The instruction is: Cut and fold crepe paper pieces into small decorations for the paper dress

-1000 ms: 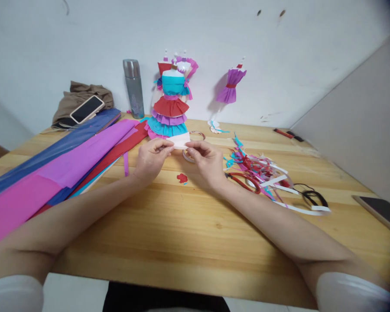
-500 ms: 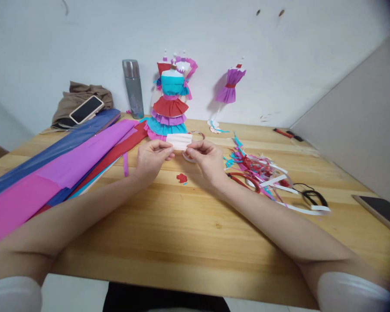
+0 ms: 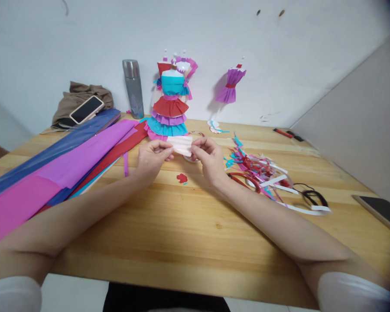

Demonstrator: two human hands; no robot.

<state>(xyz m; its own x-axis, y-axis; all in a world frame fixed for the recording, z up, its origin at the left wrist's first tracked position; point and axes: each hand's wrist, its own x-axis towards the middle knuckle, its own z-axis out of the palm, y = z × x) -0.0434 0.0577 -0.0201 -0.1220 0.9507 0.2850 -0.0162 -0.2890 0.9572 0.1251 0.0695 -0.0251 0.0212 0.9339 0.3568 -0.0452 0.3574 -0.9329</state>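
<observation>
A small pale pink piece of crepe paper (image 3: 181, 145) is stretched between my two hands above the table. My left hand (image 3: 152, 159) pinches its left end between thumb and fingers. At the right end, my right hand (image 3: 211, 159) pinches it the same way. Just behind the paper stands a doll form in a tiered dress (image 3: 170, 106) of blue, red and purple crepe paper. A ring-shaped roll, perhaps tape, is partly hidden behind the paper and my right hand. Below my hands lies a small red paper scrap (image 3: 182, 178) on the wooden table (image 3: 188, 234).
Long crepe paper sheets (image 3: 84, 147) lie at left, near a phone on cloth (image 3: 87, 109) and a flask (image 3: 133, 89). Scissors (image 3: 245, 181) and paper scraps (image 3: 256, 169) are at right, with a black cord (image 3: 314, 197). A purple-dressed form (image 3: 231, 86) stands by the wall.
The pale paper has tilted, its right side now lower and showing more of its face. My right hand's fingers have shifted slightly on its edge; my left hand stays put.
</observation>
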